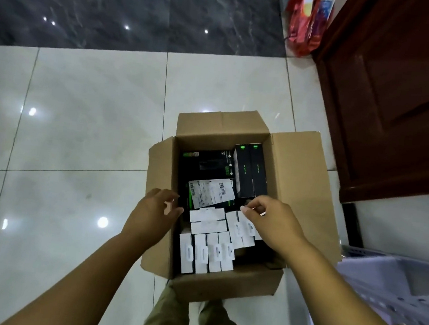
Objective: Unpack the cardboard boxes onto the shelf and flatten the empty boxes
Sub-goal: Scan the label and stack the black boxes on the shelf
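An open cardboard box point(294, 170) stands on the pale tiled floor with all its flaps folded out. Inside lie several small white packages point(208, 221) at the near end, black boxes with green marks point(249, 171) at the far end, and a white printed slip point(211, 192) between them. My left hand point(155, 214) hovers over the box's left wall, fingers loosely curled, holding nothing. My right hand point(268, 218) reaches in over the right side of the box above the white packages, its fingers curled; whether they hold anything is unclear.
A dark wooden door point(401, 89) stands at the right. A grey metal shelf point(394, 281) is at the lower right with something yellow on it. A red bag point(306, 21) lies at the far right by the dark marble floor strip. My legs are below the box.
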Demonstrator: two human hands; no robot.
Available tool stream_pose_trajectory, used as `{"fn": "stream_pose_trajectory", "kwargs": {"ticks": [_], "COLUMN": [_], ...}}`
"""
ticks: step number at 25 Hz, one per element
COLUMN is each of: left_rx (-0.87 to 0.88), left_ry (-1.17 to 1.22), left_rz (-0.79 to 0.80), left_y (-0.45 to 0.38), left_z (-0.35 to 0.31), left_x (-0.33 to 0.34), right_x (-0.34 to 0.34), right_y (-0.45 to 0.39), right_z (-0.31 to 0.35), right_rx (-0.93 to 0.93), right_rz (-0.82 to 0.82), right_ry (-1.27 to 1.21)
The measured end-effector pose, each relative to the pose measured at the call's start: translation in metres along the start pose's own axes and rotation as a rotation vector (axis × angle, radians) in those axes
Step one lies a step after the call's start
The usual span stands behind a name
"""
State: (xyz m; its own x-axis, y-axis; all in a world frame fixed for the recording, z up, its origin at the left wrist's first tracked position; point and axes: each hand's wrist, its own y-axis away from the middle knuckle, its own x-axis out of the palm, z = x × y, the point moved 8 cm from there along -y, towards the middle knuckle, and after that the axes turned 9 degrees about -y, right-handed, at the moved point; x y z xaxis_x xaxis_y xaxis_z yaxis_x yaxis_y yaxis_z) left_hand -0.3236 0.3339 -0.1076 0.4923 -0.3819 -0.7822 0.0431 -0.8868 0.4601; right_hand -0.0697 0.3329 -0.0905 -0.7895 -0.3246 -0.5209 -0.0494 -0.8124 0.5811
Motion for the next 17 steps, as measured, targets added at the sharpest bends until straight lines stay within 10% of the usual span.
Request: {"fn": "stream_pose_trajectory", "kwargs": {"ticks": [17], "left_rx": [-0.131], "left_ry": [-0.121], "left_rz": [-0.122], "left_y": [-0.161], "left_z": [0.061], "left_x": [0.081], "right_x": [0.114], "right_y": [-0.172], "right_z": [-0.039], "right_rx": [-0.023], "right_rz": [0.120], "right_ry": [0.241]}}
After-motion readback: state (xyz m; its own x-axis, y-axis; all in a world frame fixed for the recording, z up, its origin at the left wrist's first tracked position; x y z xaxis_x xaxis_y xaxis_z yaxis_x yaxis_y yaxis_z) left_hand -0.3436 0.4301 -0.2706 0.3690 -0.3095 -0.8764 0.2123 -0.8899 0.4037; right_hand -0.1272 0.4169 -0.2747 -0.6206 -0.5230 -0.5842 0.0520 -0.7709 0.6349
